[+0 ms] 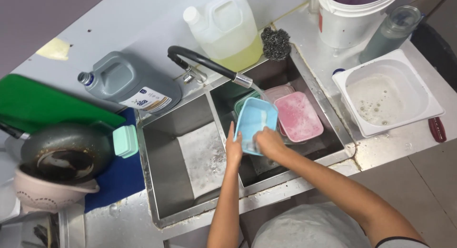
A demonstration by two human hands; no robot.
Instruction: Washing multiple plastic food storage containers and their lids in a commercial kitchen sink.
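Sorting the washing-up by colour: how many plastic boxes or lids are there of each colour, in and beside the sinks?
Blue: 1, the blue box in both hands
Pink: 2
Green: 2
White: 1, the white tub
Total: 6

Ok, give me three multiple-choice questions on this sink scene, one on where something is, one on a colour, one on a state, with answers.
1. Where is the steel scouring pad?
A. On the ledge behind the right basin
B. In the left basin
C. On the green board

2. What colour is the container held by the left hand and right hand?
A. Pink
B. Light blue
C. White

3. What state is the white tub right of the sink in?
A. Stacked with lids
B. Upside down
C. Holding foamy water

Answers: 1 A, it sits beside the yellow-liquid jug. 2 B, its walls show light blue. 3 C, bubbles cover its bottom.
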